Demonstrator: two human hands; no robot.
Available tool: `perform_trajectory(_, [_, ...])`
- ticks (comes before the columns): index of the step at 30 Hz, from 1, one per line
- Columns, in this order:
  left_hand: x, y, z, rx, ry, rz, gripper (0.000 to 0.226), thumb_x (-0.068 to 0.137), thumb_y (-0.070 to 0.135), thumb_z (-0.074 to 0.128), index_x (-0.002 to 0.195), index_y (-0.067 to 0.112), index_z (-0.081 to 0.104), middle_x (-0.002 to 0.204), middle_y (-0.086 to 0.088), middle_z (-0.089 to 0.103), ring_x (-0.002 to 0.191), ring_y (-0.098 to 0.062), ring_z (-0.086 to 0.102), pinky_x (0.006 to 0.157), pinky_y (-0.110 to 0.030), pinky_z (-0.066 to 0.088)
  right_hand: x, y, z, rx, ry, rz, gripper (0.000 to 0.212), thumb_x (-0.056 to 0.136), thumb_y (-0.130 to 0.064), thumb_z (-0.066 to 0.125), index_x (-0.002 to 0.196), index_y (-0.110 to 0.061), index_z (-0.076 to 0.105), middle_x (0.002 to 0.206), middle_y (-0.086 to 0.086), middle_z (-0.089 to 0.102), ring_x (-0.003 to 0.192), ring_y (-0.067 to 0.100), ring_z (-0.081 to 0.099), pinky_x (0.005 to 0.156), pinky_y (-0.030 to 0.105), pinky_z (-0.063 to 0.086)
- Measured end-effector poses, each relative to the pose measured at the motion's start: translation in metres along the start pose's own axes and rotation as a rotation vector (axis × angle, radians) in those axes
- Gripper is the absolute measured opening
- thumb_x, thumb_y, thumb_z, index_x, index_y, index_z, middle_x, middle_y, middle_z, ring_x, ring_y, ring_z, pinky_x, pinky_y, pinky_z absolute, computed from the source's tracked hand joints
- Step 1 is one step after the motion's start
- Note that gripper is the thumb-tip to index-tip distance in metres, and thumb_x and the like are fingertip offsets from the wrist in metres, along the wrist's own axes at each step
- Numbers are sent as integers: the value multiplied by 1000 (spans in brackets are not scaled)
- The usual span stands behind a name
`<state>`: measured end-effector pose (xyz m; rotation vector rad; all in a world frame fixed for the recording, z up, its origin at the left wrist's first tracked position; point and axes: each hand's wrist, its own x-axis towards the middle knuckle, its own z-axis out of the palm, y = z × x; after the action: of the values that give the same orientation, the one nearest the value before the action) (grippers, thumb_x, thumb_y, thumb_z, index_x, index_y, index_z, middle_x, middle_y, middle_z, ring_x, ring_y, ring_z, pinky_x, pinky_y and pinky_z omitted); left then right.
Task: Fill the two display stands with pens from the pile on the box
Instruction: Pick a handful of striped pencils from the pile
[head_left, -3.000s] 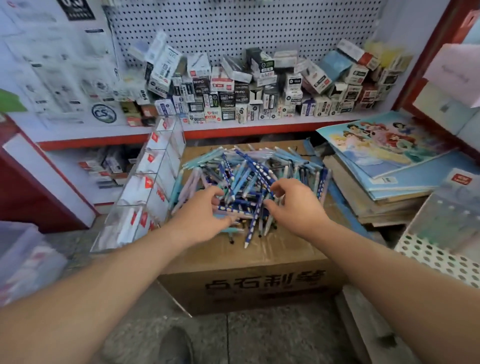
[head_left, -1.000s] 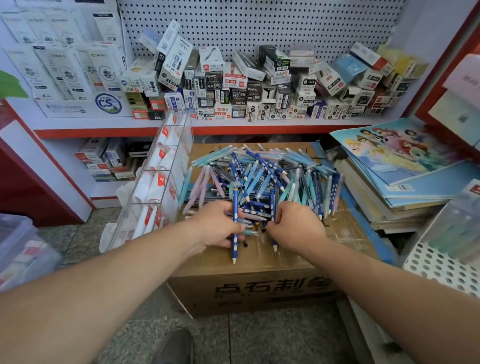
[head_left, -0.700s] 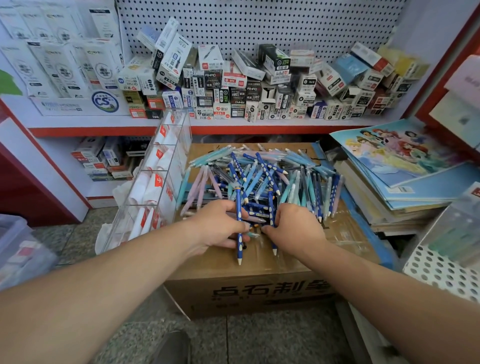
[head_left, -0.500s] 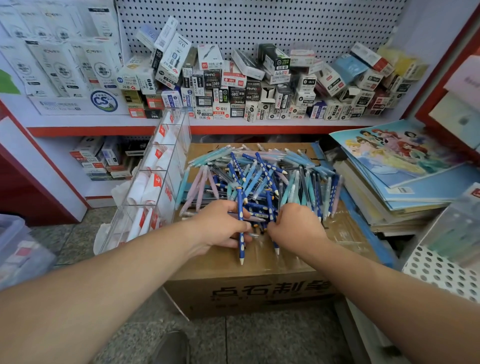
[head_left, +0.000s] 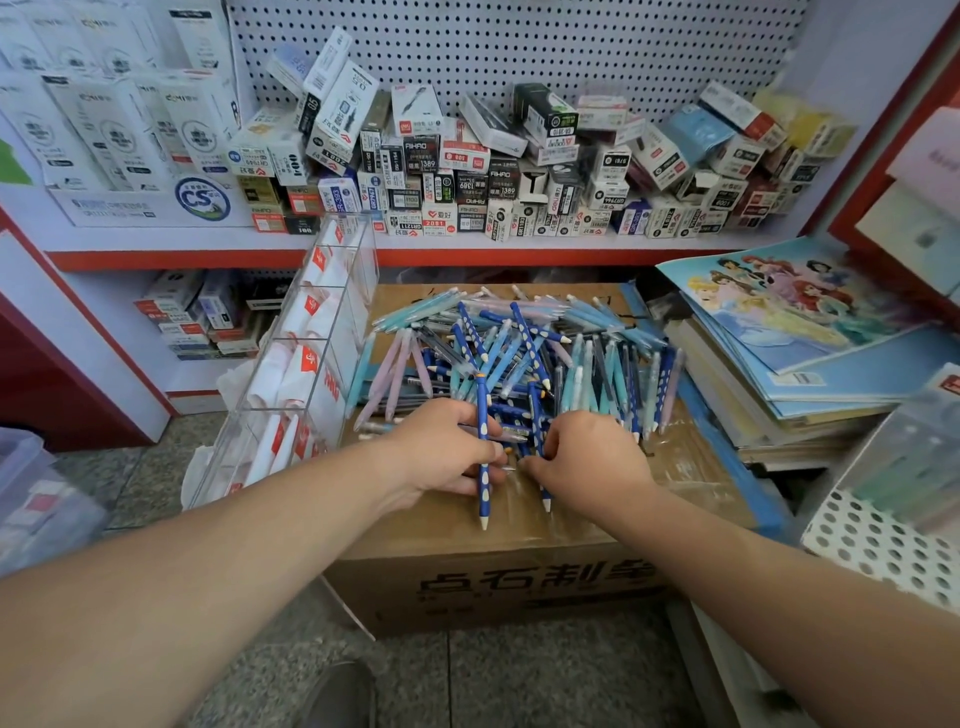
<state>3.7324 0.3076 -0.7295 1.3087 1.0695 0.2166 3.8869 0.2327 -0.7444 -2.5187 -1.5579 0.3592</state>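
left hand (head_left: 441, 449) gripping blue pen (head_left: 483, 488), right hand (head_left: 584, 460) on pen pile (head_left: 524, 348)

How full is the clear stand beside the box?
Empty of pens, as far as visible: the clear stand holds only white packets with red labels.

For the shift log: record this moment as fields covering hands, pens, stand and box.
left hand: grips one dark blue pen, white tip toward the person
right hand: fingers curled into the pile, grip hidden
pile: blue, teal and pink pens on the box top
box: brown cardboard, closed
display stand: clear, at the box's left, white red-tagged packets inside
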Motion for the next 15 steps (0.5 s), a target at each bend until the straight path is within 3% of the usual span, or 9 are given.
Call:
perform_trajectory(6, [-1,1,-1,-19,-8,-1,21,97,-2,63,118,4,62,106,-17,75,93,-27,77,68,-30,63,5,8,-9,209,-2,50,28,88,-28,69,68,-8,63,63,5,66,58,20,63,54,32,55])
perform_trajectory(11, [-1,4,0,-202,-38,11,19,98,3,63,117,6,65,105,-15,77,97,-28,77,83,-40,63,-6,0,-20,617,-127,-91,21,93,-34,73,82,-15,73,72,2,74,59,14,65,58,31,56])
perform_trajectory(15, [-5,12,0,-303,-78,-15,19,100,10,61,118,5,68,98,-10,77,86,-22,77,66,-34,62,-11,-7,-23,576,-176,-227,22,94,-35,72,84,-16,76,64,-1,66,48,-1,52,52,20,44])
